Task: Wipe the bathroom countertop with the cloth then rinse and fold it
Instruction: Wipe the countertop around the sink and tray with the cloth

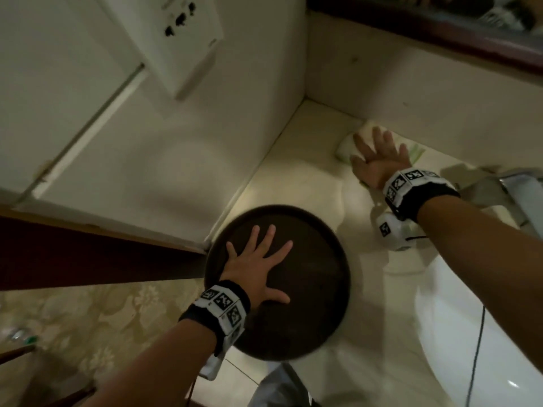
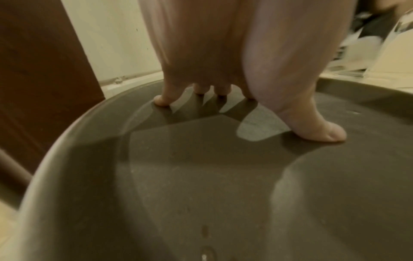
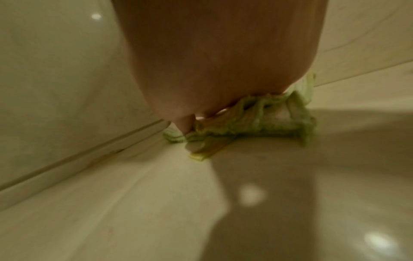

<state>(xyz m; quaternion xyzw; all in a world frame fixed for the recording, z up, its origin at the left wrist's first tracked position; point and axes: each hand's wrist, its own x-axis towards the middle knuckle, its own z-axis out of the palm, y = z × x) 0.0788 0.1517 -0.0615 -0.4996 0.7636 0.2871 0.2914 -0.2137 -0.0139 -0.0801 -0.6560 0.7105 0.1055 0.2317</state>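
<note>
The cloth [image 1: 351, 142] was seen far back on the tabletop [image 1: 296, 183], close to the corner where the two walls met. It was pressed flat under the right hand [image 1: 379, 160]. The fingers of that grip were spread out straight, so the cloth was only pushed down and not held. In the right wrist view the cloth [image 3: 257, 120] was seen bunched up in green and white folds under the palm.

The left hand [image 1: 258, 268] was laid open on a round dark tray [image 1: 317, 289]. Its fingertips [image 2: 162, 101] were spread wide and rested on the tray's floor. Nothing was held by that grip either.

Some things could have gone wrong from here. The cloth could have been left behind if the flat hand slid off it, because it was not gripped. It was already bunched, so only a thin strip of the tabletop might have been wiped, and spots could have been missed. The corner by the wall was tight, and dirt there could have been skipped.

The tray looked to stick out a little past the front edge of the tabletop. If it was leaned on too hard, it could have been tipped or pushed off. The part of the tabletop under the tray could not be wiped unless the tray was moved.

The tap [image 1: 511, 186] was close to the right arm and could have been bumped.
</note>
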